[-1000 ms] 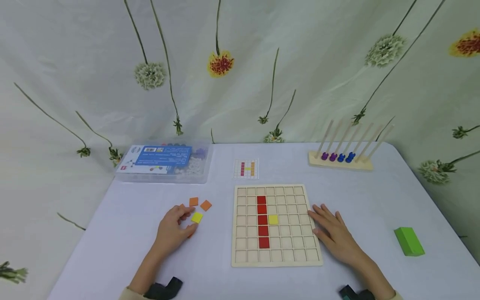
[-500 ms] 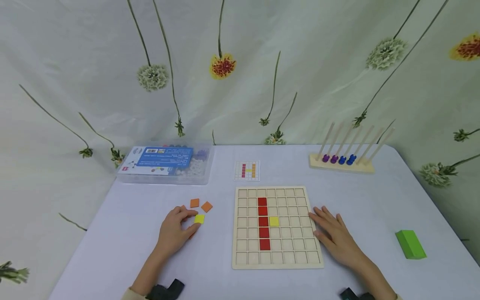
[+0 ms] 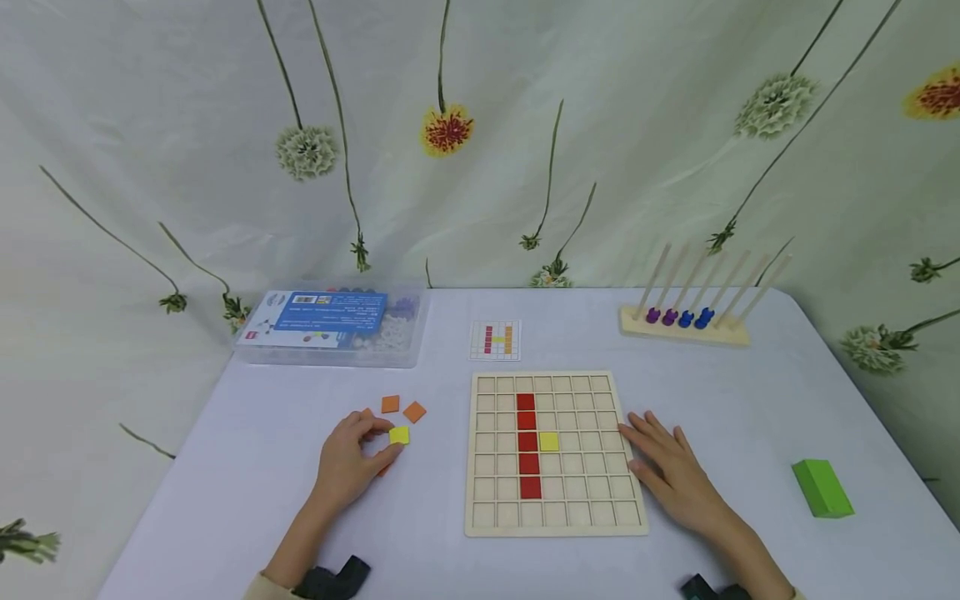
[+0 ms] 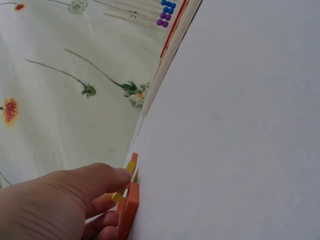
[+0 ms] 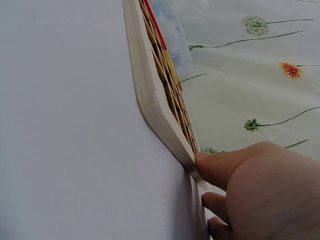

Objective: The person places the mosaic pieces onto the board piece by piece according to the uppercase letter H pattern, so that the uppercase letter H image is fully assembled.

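Observation:
My left hand (image 3: 348,458) pinches a yellow square tile (image 3: 400,435) between thumb and fingers; in the left wrist view this tile (image 4: 131,166) stands tilted, partly hidden by the thumb. Around that hand lie orange tiles, two in plain sight, one orange tile (image 3: 390,404) and another orange tile (image 3: 415,412), the others partly covered by the fingers. A wooden grid board (image 3: 592,517) lies at the centre, with a column of red tiles (image 3: 528,441) and one yellow tile (image 3: 549,442) beside it. My right hand (image 3: 671,475) touches the board's right edge with fingers spread.
Behind the board lies a pattern card (image 3: 495,341). A clear plastic box (image 3: 405,354) stands at the back left. At the back right is a wooden peg stand (image 3: 686,329) with purple and blue beads. A green block (image 3: 822,489) sits far right.
The yellow tile has turned and shifted slightly right, and is now pinched by my left thumb and fingers. My right hand has stayed at the board's edge.

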